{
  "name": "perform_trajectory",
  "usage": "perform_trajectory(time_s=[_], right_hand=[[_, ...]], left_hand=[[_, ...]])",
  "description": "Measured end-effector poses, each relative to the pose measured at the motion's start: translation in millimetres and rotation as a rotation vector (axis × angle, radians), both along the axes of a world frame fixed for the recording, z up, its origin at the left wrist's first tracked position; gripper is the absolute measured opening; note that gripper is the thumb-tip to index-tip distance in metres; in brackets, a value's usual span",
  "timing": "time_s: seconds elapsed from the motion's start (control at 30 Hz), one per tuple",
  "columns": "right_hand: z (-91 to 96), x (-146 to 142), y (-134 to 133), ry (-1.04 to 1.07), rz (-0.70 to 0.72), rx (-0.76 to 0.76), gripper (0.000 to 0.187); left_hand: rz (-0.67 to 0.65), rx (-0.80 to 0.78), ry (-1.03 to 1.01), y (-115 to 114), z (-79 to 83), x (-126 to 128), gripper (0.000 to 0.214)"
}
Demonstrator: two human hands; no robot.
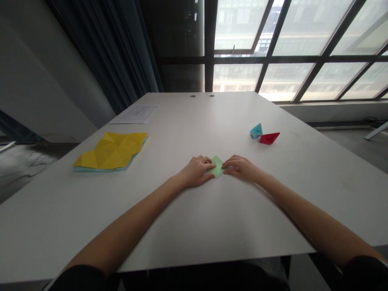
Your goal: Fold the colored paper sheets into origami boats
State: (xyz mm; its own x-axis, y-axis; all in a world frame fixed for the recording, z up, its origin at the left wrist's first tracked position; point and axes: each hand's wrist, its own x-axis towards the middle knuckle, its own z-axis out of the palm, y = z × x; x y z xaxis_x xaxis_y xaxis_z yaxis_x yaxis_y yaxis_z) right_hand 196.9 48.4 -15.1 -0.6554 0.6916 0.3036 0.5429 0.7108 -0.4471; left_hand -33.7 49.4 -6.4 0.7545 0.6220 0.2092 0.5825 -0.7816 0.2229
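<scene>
A small piece of light green origami paper [217,162], folded into a diamond shape, lies on the white table in front of me. My left hand [199,170] holds its left corner, thumb toward me and fingers on the far side. At the right corner, my right hand [239,167] grips the paper between thumb and fingertips. Both hands rest low at the tabletop, and their fingers cover the paper's side corners. Beyond my right hand sit a red folded paper boat [269,138] and a light blue folded paper piece [256,131], close together.
Creased yellow paper [113,150] lies on light blue sheets at the left of the white table [194,226]. Behind it is a printed white sheet [135,114]. Two round holes sit near the table's far edge. A dark curtain [112,48] and large windows stand beyond.
</scene>
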Motion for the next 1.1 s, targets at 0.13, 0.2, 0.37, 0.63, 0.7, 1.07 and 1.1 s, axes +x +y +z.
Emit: perform_trajectory(time_s=[0.13, 0.2, 0.37, 0.63, 0.7, 1.07, 1.1], right_hand=[[4.1, -0.7, -0.4, -0.043, 0.019, 0.016, 0.021], [4.8, -1.0, -0.5, -0.043, 0.02, 0.016, 0.022], [2.4, -1.2, -0.2, -0.033, -0.072, 0.023, 0.024], [0.5, -3.9, -3.7, 0.016, -0.232, -0.028, 0.019], [0.0, -6.1, -3.6, 0.042, -0.284, -0.055, 0.02], [-8.5, -12.8, 0.4, 0.077, -0.292, 0.022, 0.02], [-8.8, -12.6, 0.6, 0.07, -0.287, 0.044, 0.019]], left_hand=[[-0.017, -0.047, -0.05, 2.1, 1.7, -1.2, 0.039], [-0.017, -0.057, -0.087, 3.7, 0.9, -1.6, 0.036], [0.011, -0.101, -0.186, 6.0, -2.3, 0.3, 0.021], [0.221, -0.238, -0.341, 6.3, -6.2, 3.8, 0.018], [0.256, -0.271, -0.395, 7.4, -7.4, 4.2, 0.018], [0.145, 0.068, -0.191, 6.9, -14.6, 11.2, 0.022], [0.105, 0.111, -0.141, 6.4, -13.8, 11.7, 0.022]])
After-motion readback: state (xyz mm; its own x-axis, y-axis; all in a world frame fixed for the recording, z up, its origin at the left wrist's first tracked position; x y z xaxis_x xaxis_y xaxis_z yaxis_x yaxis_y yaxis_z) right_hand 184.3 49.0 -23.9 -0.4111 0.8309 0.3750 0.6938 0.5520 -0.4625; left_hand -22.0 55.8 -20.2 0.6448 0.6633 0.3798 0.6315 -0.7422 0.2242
